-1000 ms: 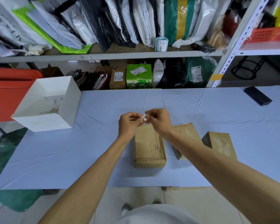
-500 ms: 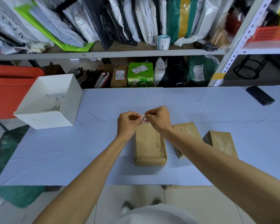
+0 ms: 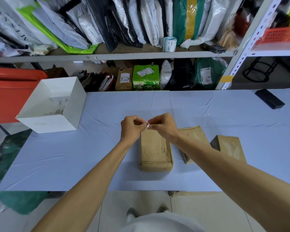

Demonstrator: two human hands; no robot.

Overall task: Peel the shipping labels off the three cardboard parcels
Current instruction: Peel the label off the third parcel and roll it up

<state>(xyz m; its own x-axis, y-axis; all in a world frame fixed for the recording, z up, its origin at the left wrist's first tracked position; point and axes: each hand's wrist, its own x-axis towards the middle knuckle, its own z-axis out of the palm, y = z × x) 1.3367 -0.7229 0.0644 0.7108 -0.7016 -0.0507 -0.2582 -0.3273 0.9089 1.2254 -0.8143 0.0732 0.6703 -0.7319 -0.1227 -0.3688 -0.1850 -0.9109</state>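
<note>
Nearest the front edge of the table [image 3: 57, 164], about mid-width, is the first parcel [image 3: 156, 153]. Its long axis runs front-to-back; the top is bare brown apart from a scribbled mark, no label showing. Just right of it is the second parcel [image 3: 193, 136], partly under the right forearm, then the third parcel [image 3: 229, 148] further right, with pale patches on top that look like leftover glue. No label visible on either. Both hands are over the far end of the first parcel; can't tell if they touch it. Left hand [image 3: 131, 129] and right hand [image 3: 165, 126] are close together, fingers curled, both pinching one small white label scrap [image 3: 147, 125] between thumb and fingertips. The scrap is crumpled, too small to read or give an axis. My read: peeling looks done or nearly done, and this is wadding up the last piece. The next move turns on the white box [image 3: 54, 106] toward the far-left corner: open top, paper bits on its floor, well apart from the hands, farther back and to their left. The left hand is nearer, so it's the likely carrier. Risk: sticky scrap clinging to fingers at release. A black block [image 3: 269, 101] sits at the far-right edge, away from that route. A shelf [image 3: 141, 56] of bagged parcels stands behind the table.
</note>
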